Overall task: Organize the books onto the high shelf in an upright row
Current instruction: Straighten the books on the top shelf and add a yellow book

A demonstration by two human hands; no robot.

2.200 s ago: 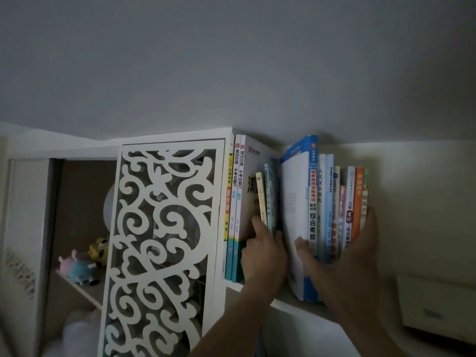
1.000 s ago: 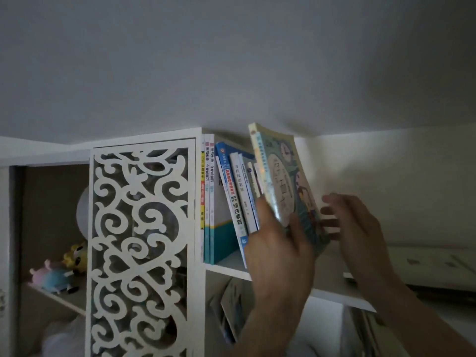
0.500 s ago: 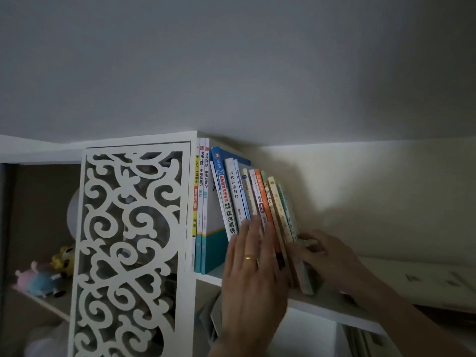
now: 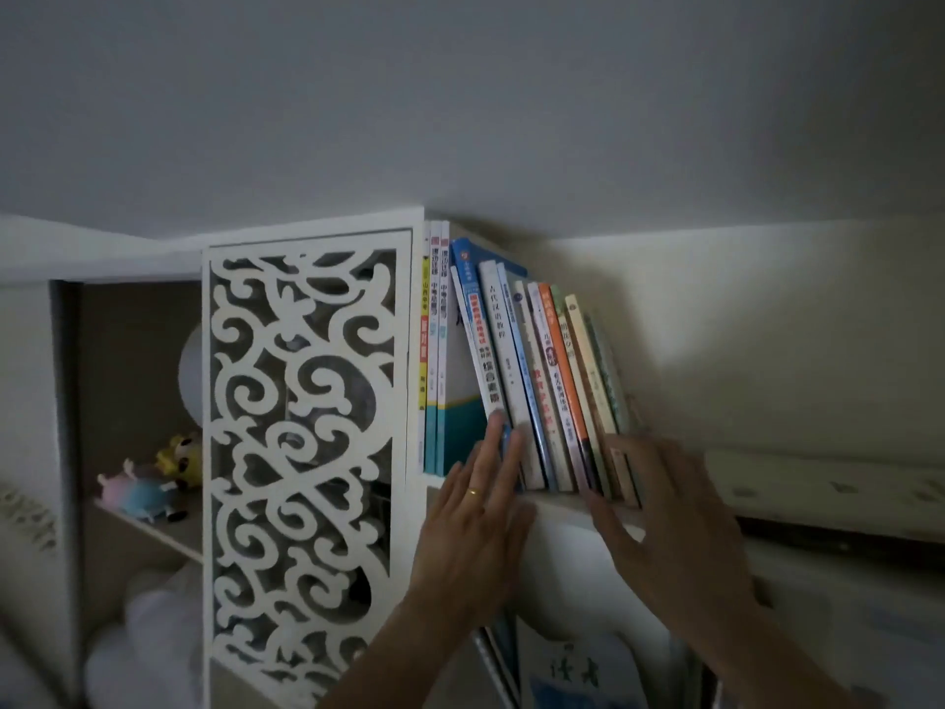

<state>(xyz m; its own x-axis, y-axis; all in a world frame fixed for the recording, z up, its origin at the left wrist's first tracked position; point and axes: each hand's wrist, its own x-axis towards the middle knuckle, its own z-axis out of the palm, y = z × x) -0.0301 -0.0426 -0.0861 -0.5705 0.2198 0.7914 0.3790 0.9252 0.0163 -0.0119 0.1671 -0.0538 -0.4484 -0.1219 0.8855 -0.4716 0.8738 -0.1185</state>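
Note:
A row of books (image 4: 532,371) stands on the high white shelf (image 4: 567,509). The three leftmost books (image 4: 434,350) are upright against the cabinet side. The others, from a blue-spined one to thin orange and cream ones, lean with their tops to the left. My left hand (image 4: 478,509), wearing a ring, has straight fingers whose tips touch the lower spines of the blue and white books. My right hand (image 4: 665,509) is spread flat at the shelf's front edge, its fingers touching the bottoms of the rightmost thin books.
A white fretwork cabinet door (image 4: 301,452) stands left of the books. Soft toys (image 4: 148,483) sit on a lower shelf at the far left. More books (image 4: 572,667) are below the high shelf. A long white object (image 4: 818,483) lies to the right. The ceiling is close above.
My left hand carried a thin green book from the row's middle to its right end. The books now lean left. Both hands have slid lower along the spines toward the shelf edge.

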